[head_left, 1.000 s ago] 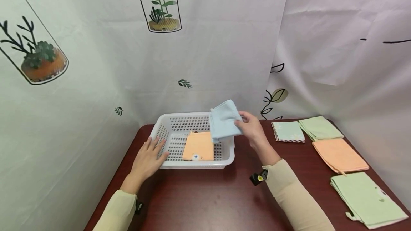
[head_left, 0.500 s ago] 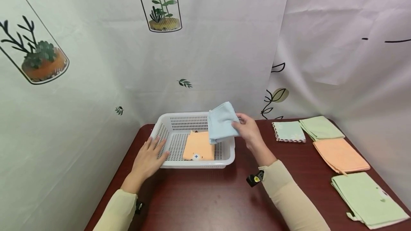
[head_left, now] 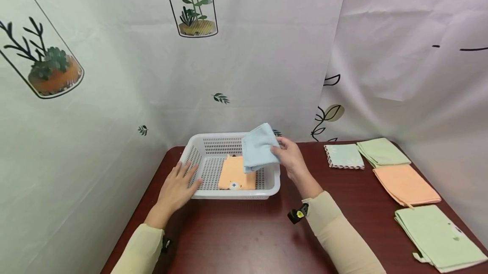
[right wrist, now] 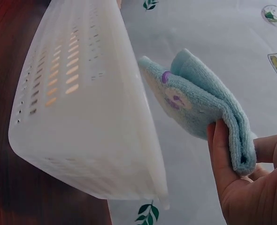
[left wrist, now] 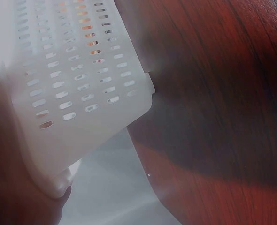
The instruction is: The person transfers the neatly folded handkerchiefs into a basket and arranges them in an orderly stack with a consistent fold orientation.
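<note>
A folded light blue towel (head_left: 259, 147) is pinched between the thumb and fingers of my right hand (head_left: 291, 157), held up over the right part of a white plastic basket (head_left: 236, 195). Its underside, in the right wrist view, shows a pale flower patch with purple marks on the terry cloth (right wrist: 190, 101). Inside the basket lies a folded orange towel (head_left: 232, 174), partly covered by the blue one in the head view. My left hand (head_left: 177, 187) rests on the basket's left front rim with its fingers spread. The left wrist view shows the perforated basket wall (left wrist: 77, 84) close up.
To the right on the dark red table (head_left: 244, 236) lie a small checker-edged cloth (head_left: 345, 156), a green towel (head_left: 384, 152), an orange towel (head_left: 406, 184) and a larger green towel (head_left: 438, 236). A printed curtain (head_left: 259, 66) hangs right behind the basket.
My right hand has moved a little left and slightly down with the blue towel, farther over the basket. The left hand keeps its place on the rim.
</note>
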Demonstrator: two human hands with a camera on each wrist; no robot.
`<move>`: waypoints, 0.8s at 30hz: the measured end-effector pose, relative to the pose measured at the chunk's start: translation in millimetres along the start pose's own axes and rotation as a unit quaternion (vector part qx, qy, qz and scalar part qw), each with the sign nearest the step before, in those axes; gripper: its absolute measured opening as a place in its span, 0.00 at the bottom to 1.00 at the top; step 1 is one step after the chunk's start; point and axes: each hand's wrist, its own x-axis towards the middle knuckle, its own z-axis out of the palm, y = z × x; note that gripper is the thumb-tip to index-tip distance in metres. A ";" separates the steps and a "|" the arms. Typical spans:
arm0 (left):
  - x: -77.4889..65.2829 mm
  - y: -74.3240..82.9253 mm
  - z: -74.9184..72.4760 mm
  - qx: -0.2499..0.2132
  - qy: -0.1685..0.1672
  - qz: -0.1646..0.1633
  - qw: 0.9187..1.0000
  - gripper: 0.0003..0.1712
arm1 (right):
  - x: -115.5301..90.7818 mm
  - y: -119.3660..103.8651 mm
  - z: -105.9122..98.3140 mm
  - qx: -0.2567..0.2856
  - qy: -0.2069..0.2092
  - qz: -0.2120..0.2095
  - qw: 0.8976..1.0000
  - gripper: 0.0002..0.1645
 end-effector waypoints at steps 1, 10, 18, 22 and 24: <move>0.1 0.0 0.2 0.000 0.000 -0.001 1.000 0.38 | -0.2 0.5 1.4 0.003 -0.001 -0.001 1.000 0.26; 1.7 -2.8 1.6 0.006 0.005 0.012 1.000 0.37 | -0.3 4.7 15.1 0.001 0.001 -0.001 1.000 0.24; 2.2 -3.9 2.2 0.005 0.003 0.013 1.000 0.37 | 1.3 7.0 25.4 0.003 -0.002 0.003 1.000 0.24; 1.7 -4.1 2.2 0.002 0.004 0.012 1.000 0.38 | 1.5 7.9 30.0 0.006 -0.002 0.008 1.000 0.24; 1.4 -3.8 2.3 0.002 0.005 0.011 1.000 0.38 | 1.2 8.3 32.1 0.007 -0.001 0.012 1.000 0.24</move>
